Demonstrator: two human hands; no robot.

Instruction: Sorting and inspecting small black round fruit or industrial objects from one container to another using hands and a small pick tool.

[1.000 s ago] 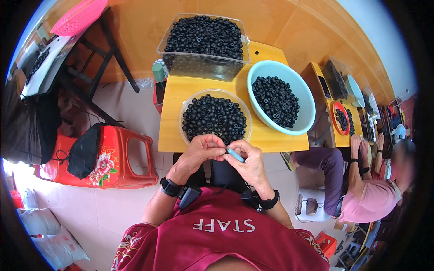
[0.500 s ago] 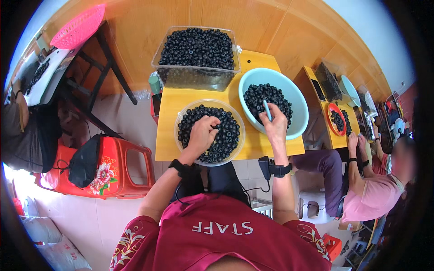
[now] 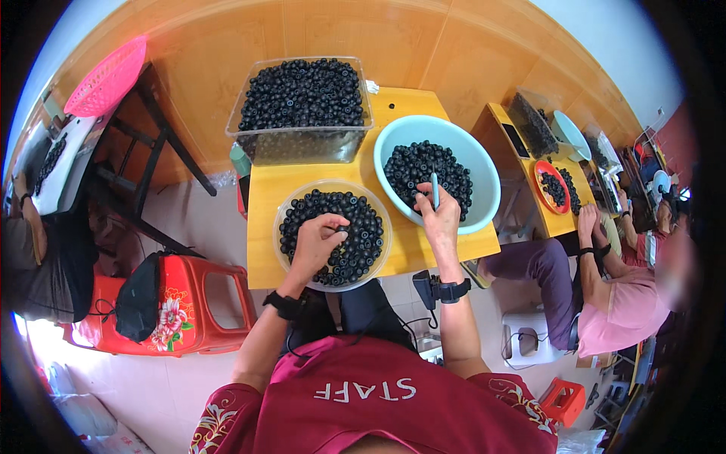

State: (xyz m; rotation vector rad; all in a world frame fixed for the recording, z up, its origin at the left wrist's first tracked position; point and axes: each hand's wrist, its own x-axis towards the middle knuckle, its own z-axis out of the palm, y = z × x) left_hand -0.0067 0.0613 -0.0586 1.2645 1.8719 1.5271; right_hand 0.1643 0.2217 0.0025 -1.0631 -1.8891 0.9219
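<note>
My left hand (image 3: 318, 244) is over a clear round tub (image 3: 388, 250) of shiny black beads (image 3: 364, 225). Its thumb and fingertips are closed around a black bead (image 3: 342, 229). At the near edge of a light blue basin (image 3: 490, 185), my right hand (image 3: 442, 219) grips a slim, light blue pen-like tool (image 3: 435, 191), which points up and away from me. Its tip is too small to make out. More black beads (image 3: 431, 163) lie heaped in the basin, just beyond my right fingers.
Behind the tub, a clear rectangular bin (image 3: 302, 147) full of black beads stands on the yellow table (image 3: 265, 204). A red stool (image 3: 197, 303) is at left. To the right, a person in pink (image 3: 620, 303) sits at another table with a red tray (image 3: 538, 185).
The whole view has shifted slightly, moving the table leftward in the picture. The blue tool now stands more upright in my right hand. My left hand remains over the tub, fingers still pinched.
</note>
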